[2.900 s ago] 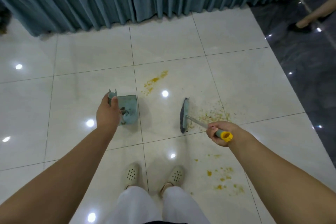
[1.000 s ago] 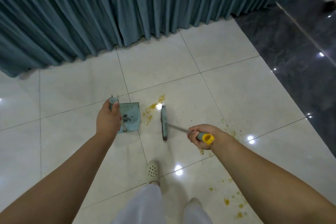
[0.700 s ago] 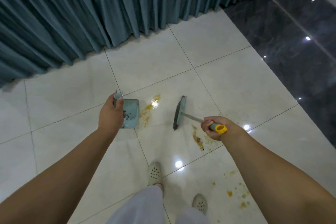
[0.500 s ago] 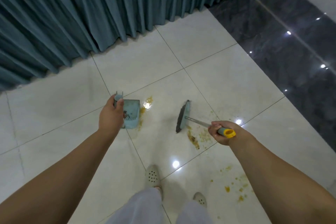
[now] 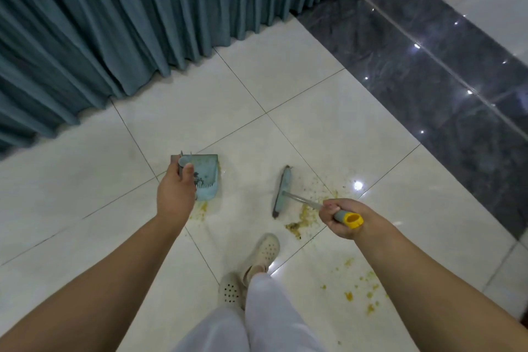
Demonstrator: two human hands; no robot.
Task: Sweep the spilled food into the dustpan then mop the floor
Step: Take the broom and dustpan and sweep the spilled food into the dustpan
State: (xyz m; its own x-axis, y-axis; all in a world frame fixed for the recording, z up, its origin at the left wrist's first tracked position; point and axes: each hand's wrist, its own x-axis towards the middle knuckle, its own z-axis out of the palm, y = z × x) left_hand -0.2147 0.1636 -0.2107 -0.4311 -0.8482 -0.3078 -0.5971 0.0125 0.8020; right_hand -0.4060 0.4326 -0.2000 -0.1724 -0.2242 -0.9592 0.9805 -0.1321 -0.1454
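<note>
Left hand (image 5: 175,194) grip round dustpan (image 5: 206,177), right hand (image 5: 341,218) round broom (image 5: 283,191); curtain (image 5: 143,23) beyond.

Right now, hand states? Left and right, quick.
Left hand: closed, gripping the dustpan handle.
Right hand: closed, gripping the broom handle near its yellow end.
</note>
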